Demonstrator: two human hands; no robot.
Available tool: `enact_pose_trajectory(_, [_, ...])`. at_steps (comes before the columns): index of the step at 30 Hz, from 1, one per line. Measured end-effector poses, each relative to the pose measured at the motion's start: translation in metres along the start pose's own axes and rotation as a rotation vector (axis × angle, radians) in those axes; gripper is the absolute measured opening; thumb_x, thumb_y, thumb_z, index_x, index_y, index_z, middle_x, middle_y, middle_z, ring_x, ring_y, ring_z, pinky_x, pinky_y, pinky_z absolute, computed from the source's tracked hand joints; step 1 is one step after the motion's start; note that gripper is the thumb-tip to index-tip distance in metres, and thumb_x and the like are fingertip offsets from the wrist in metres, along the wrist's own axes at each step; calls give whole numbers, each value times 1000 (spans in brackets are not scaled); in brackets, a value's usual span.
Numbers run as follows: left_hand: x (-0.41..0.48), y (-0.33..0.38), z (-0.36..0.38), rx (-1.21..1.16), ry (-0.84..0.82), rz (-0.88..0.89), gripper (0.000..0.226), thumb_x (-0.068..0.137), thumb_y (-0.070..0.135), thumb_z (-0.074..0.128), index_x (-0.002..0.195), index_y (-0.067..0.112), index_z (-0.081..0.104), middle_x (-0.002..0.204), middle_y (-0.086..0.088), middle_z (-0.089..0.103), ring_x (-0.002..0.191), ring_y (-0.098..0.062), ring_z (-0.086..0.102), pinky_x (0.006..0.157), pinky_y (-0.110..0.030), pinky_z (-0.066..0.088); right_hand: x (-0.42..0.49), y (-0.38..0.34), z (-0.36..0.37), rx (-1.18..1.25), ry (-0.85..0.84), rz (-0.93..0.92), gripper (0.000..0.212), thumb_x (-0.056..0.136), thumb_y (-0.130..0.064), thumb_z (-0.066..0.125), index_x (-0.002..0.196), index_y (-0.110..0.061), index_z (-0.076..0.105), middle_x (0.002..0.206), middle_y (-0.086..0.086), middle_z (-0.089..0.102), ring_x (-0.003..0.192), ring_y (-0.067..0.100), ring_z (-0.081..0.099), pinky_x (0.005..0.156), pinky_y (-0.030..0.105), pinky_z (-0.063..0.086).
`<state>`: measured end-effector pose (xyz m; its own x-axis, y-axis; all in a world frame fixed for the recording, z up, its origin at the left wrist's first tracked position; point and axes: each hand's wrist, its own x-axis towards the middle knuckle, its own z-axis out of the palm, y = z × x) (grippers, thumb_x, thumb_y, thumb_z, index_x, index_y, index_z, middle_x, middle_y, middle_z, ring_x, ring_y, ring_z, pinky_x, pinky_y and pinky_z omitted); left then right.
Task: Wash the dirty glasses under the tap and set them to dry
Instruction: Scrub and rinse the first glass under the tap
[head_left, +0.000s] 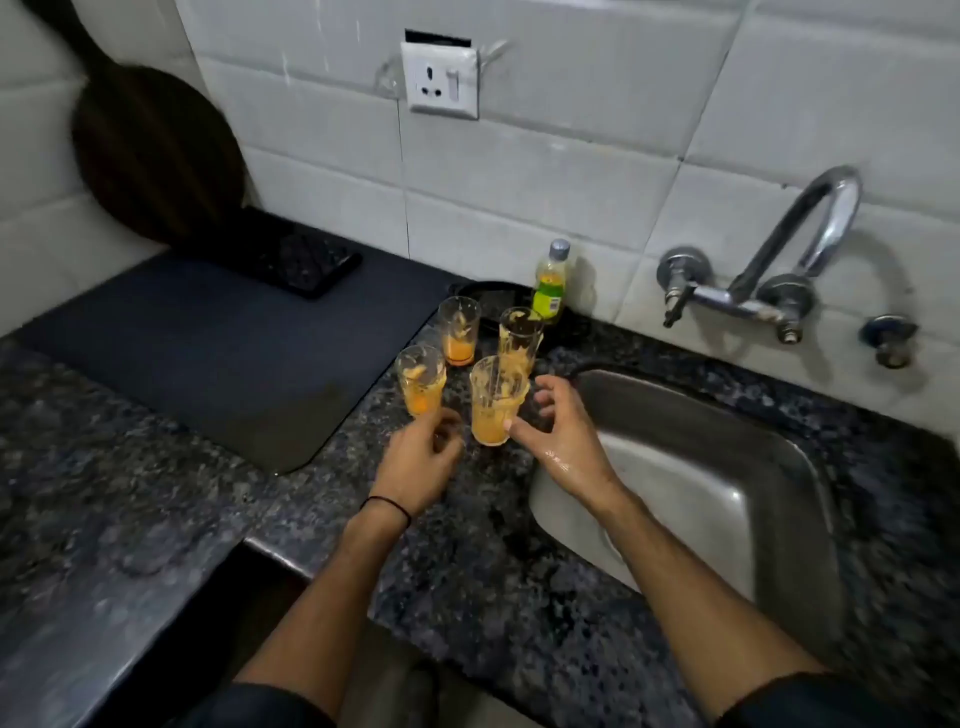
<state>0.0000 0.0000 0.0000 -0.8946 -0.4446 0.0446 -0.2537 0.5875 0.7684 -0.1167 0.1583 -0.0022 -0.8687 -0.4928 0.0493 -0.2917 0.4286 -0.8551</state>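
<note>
Head view: four clear glass tumblers (460, 332) smeared with orange residue stand clustered on the dark speckled granite surface (493, 561), at 9 o'clock of the stainless steel sink (675, 499). The right hand (566, 441) is spread around the nearest tumbler (496, 400) at the cluster's 5 o'clock. Its thumb lies against the lower wall and its fingers are apart behind the glass, not closed on it. The left hand (421, 462) is loosely curled at the base of the 7 o'clock tumbler (421, 384); contact seems likely, but blur leaves it undecided. A chrome wall tap (810, 234) sits at the sink's 1 o'clock. A dark grey rectangular mat (218, 364) lies at the cluster's 9 o'clock.
</note>
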Motion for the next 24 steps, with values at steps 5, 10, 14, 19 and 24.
enact_pose_trajectory(5, [18, -22, 21, -106, -97, -130, 34, 94, 17, 57, 128, 16, 58, 114, 1, 66, 101, -15, 62, 86, -31, 51, 23, 6, 39, 171, 27, 65, 75, 74, -28, 87, 135, -23, 44, 126, -6, 59, 113, 3, 59, 92, 14, 46])
enact_pose_trajectory(10, [39, -33, 28, -193, -111, -145, 34, 95, 12, 56, 129, 18, 58, 113, 9, 63, 98, -6, 59, 77, -14, 44, 32, 5, 50, 282, 127, 93, 60, 74, -15, 88, 123, -25, 55, 111, -13, 70, 103, -1, 66, 86, 13, 48])
enact_pose_trajectory(14, [54, -29, 39, -255, -171, -130, 30, 95, 11, 55, 123, 17, 62, 106, 4, 69, 98, -11, 64, 85, -30, 55, 24, 14, 33, 304, 265, 124, 53, 73, -14, 89, 114, -24, 58, 104, -6, 72, 98, 8, 69, 84, 24, 55])
enact_pose_trajectory(19, [79, 10, 71, -299, -295, -14, 25, 93, 8, 56, 113, 18, 67, 97, 2, 72, 93, -13, 68, 86, -40, 57, -1, 28, -23, 283, 435, 194, 53, 69, -22, 91, 109, -20, 56, 100, 0, 72, 93, 17, 71, 79, 33, 58])
enact_pose_trajectory(24, [116, 89, 110, -314, -332, 173, 25, 93, 11, 60, 118, 13, 65, 100, -4, 72, 94, -18, 68, 86, -34, 55, -19, 39, -92, 231, 581, 221, 53, 70, -21, 91, 111, -23, 56, 104, -1, 73, 96, 15, 71, 83, 35, 58])
